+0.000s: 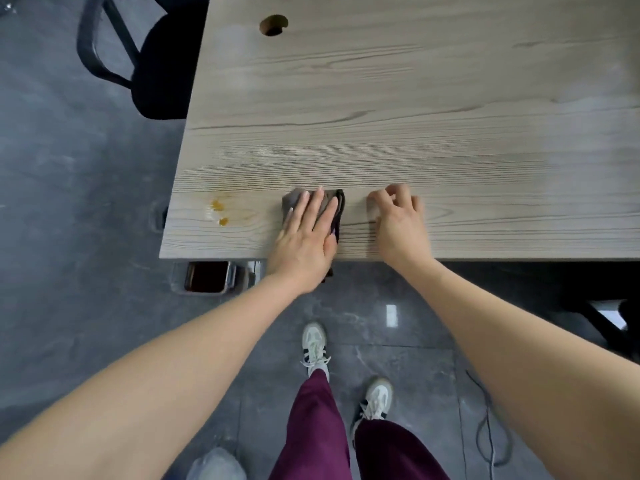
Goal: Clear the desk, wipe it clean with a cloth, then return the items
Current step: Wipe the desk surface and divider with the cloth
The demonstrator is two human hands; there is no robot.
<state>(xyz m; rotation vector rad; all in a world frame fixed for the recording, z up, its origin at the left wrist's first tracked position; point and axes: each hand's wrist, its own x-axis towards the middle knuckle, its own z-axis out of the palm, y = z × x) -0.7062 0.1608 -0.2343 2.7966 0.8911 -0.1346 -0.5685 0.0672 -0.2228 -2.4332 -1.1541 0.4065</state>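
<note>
- Left hand (304, 240) pressed flat on a folded grey-brown cloth (294, 199), fingers straight and together, palm down; not clamped round it, just pinning it to the wood
- Cloth near front edge of desk (415, 109), dark trim along its right side, a bit hanging over the front edge under the wrist
- Right hand (398, 220) just right of cloth, not touching it, resting on the desk with fingers curled in loosely; nothing seen in it
- Two small orange-yellow stains (220, 212) with a pale wet smear, left of cloth, near front-left corner of desk
- Round cable hole (273, 25) far side of desk, toward left
- Light wood-grain top otherwise bare
- Black chair (152, 64) beyond left edge of desk, on dark grey floor
- Floor socket box (209, 277) with open lid, below front-left corner of desk
- Maroon trousers (311, 427), white sneakers (313, 342) with dark stripes, standing at front edge
- Thin grey cable (486, 427) looped on floor at lower right
- Dark chair base partly visible at right edge, under desk
</note>
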